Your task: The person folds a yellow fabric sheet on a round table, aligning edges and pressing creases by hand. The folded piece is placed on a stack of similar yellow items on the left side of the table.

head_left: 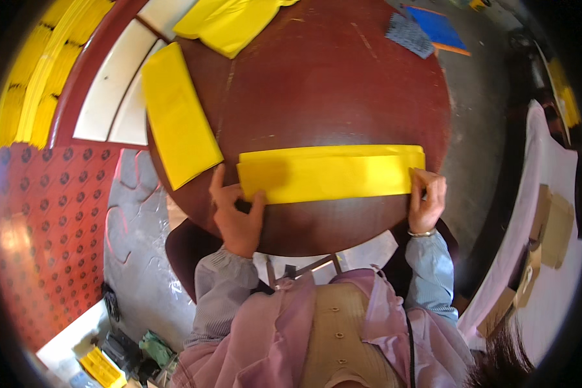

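A long folded yellow sheet (pixel 333 173), paper or thin plastic, lies crosswise near the front of the round dark red table. At its right end my right hand (pixel 427 199) is closed, with the fingertips pinching the corner. My left hand (pixel 238 216) is at the left end; its thumb touches the near edge and the other fingers curve around the corner, while the forefinger points away from me. Just beyond that forefinger lies a folded yellow bundle (pixel 182 116), slanting along the table's left side. Whatever lies beneath the left fingers is hidden.
More yellow sheets (pixel 233 26) lie at the table's far left edge. A grey cloth piece (pixel 410 35) and a blue pad with orange edging (pixel 438 29) are at the far right. Yellow stacks (pixel 45 71) stand at left. Opened cardboard boxes (pixel 551 226) lie on pale cloth at right.
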`<state>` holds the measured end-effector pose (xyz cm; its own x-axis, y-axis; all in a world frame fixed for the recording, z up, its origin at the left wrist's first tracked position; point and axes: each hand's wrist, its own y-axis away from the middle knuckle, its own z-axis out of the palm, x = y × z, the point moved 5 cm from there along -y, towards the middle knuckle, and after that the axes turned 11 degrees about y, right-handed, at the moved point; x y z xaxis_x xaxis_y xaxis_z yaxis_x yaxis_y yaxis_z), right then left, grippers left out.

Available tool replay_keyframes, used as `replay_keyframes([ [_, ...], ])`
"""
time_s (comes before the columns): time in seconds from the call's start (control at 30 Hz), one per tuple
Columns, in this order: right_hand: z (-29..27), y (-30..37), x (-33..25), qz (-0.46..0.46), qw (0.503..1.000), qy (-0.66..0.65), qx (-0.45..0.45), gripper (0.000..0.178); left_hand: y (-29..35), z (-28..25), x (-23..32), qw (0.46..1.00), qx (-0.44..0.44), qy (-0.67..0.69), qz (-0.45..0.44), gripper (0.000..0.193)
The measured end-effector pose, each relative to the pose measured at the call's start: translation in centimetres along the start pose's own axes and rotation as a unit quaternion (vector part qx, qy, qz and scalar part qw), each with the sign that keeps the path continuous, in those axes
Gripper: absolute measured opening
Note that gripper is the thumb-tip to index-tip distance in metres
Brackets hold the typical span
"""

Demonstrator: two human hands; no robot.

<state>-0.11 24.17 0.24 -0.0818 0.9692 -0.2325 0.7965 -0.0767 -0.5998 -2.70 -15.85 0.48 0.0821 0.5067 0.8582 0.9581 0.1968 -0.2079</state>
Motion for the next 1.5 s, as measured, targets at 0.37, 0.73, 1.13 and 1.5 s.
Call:
replay_keyframes([
  [0.37,0.6,0.0,0.0,0.002,0.999,0.036,-0.032,0.028,-0.6,0.3,1.0,0.997,-0.029,-0.074,-0.005,0.071],
  [0.73,0.0,-0.9,-0.8,0.003,0.998,0.049,-0.028,0.031,-1.5,2.5,4.2,0.947,-0.166,-0.137,0.238,0.049],
  [1.13,0.8,-0.2,-0.2,0.032,0.997,0.064,0.003,0.03,1.4,8.0,3.5,0.977,-0.122,-0.118,0.132,0.055],
  [1.5,3.1,-0.1,-12.2,-0.126,0.97,-0.018,-0.207,0.055,2.1,10.1,4.5,0.956,-0.122,-0.236,0.121,0.075],
])
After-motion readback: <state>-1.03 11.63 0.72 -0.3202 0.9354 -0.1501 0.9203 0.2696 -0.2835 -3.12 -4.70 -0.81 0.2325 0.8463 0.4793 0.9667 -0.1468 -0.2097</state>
